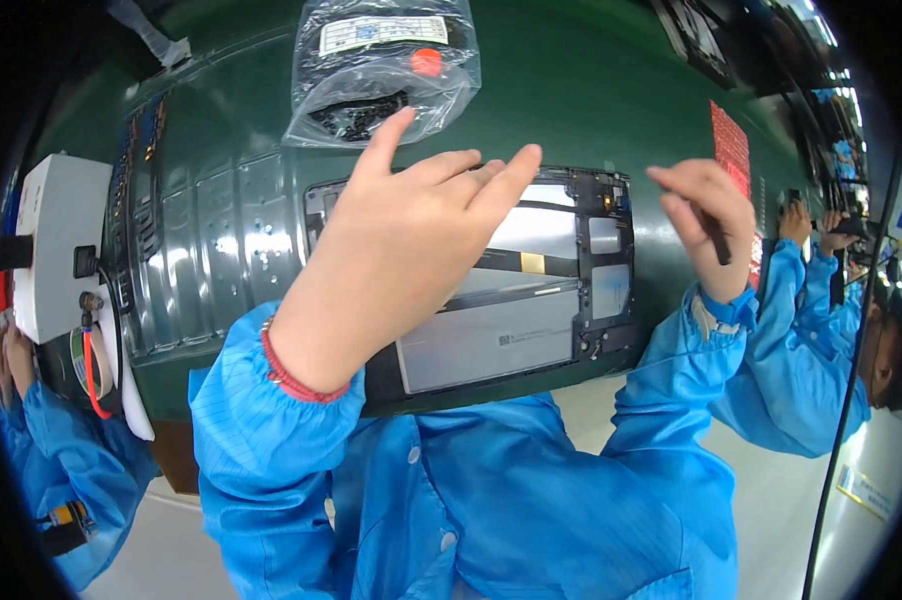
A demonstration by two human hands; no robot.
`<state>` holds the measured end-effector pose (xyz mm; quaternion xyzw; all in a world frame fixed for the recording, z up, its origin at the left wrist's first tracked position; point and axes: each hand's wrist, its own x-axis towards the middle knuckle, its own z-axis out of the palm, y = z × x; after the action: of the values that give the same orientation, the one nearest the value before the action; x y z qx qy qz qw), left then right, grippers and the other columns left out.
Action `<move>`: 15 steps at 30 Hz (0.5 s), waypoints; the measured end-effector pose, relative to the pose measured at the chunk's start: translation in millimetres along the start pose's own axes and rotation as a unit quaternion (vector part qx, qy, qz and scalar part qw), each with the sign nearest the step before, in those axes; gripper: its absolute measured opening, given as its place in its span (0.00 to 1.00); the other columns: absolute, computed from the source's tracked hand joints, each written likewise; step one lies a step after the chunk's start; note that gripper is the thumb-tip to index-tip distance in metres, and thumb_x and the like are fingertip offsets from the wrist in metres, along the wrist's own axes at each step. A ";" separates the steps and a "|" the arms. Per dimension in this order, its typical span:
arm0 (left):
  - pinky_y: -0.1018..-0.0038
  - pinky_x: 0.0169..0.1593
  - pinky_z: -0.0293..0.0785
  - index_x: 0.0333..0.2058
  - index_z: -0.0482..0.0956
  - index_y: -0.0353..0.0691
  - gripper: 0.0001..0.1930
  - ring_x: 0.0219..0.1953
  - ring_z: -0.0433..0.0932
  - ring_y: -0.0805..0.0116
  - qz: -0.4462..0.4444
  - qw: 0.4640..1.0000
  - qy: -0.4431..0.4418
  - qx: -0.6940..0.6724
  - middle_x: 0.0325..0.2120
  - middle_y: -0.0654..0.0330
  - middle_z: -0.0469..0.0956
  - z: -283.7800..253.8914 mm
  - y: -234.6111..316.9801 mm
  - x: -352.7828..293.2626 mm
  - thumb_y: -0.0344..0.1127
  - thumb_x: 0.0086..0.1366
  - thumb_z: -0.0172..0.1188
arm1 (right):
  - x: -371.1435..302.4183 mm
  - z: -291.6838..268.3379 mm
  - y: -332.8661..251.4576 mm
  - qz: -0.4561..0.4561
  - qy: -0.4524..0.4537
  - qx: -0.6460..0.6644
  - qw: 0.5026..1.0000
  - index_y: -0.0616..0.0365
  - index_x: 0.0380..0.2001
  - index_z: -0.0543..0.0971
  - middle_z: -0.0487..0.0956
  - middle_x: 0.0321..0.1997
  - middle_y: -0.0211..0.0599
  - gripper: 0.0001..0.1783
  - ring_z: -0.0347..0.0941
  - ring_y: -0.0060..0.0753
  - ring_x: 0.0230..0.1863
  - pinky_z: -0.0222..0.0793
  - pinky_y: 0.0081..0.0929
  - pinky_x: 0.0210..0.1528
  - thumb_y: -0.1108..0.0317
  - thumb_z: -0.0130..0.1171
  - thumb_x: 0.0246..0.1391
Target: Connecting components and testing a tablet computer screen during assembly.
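A tablet-like device (pixel 489 343) with its inside exposed lies on the green table in front of me. It shows a silver battery, a black frame and metal plates. My left hand (pixel 401 230) hovers over its left part, back up, fingers spread, with nothing visible in them. One fingertip overlaps the mouth of a clear plastic bag (pixel 451 95) of small black parts; I cannot tell whether they touch. To the right of the device, my right hand (pixel 711 210) is raised with curled fingers. A small dark strip (pixel 719 245) shows against its palm, kind unclear.
A clear moulded plastic tray (pixel 251 225) lies left of the device, with dark strip-like parts (pixel 143 220) beyond it. At far left stands a white box (pixel 66 245) with cables. Red bubble wrap (pixel 731 145) lies at right. Co-workers in blue sleeves (pixel 801 345) sit on both sides.
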<state>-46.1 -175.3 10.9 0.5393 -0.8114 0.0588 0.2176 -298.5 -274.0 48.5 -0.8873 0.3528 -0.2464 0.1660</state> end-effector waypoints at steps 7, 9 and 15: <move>0.56 0.60 0.53 0.51 0.69 0.47 0.29 0.49 0.72 0.66 -0.048 0.992 -0.068 -0.097 0.41 0.61 0.76 -4.8 -8.1 -4.4 0.20 0.47 0.51 | -1.5 24.0 16.5 -0.046 -0.056 -0.016 0.997 0.61 0.34 0.76 0.74 0.34 0.36 0.13 0.72 0.30 0.33 0.66 0.22 0.34 0.73 0.63 0.42; 0.55 0.60 0.52 0.50 0.70 0.48 0.28 0.50 0.71 0.65 -0.052 0.990 -0.075 -0.109 0.42 0.62 0.75 -5.5 -8.3 -4.4 0.19 0.47 0.52 | -7.1 21.2 12.1 0.046 -0.054 0.062 0.996 0.61 0.36 0.74 0.74 0.34 0.36 0.13 0.71 0.25 0.31 0.64 0.18 0.33 0.74 0.62 0.44; 0.51 0.61 0.48 0.46 0.73 0.48 0.24 0.52 0.69 0.64 -0.031 0.993 -0.086 -0.080 0.46 0.67 0.74 -5.4 -8.6 -4.6 0.20 0.48 0.52 | -13.6 24.8 13.2 0.115 -0.009 0.175 0.978 0.62 0.39 0.73 0.74 0.25 0.28 0.12 0.59 0.10 0.21 0.54 0.10 0.25 0.78 0.57 0.47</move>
<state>-35.4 -173.2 12.7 0.5485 -0.8119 -0.0600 0.1909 -300.5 -270.5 17.5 -0.8001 0.4028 -0.2758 0.3486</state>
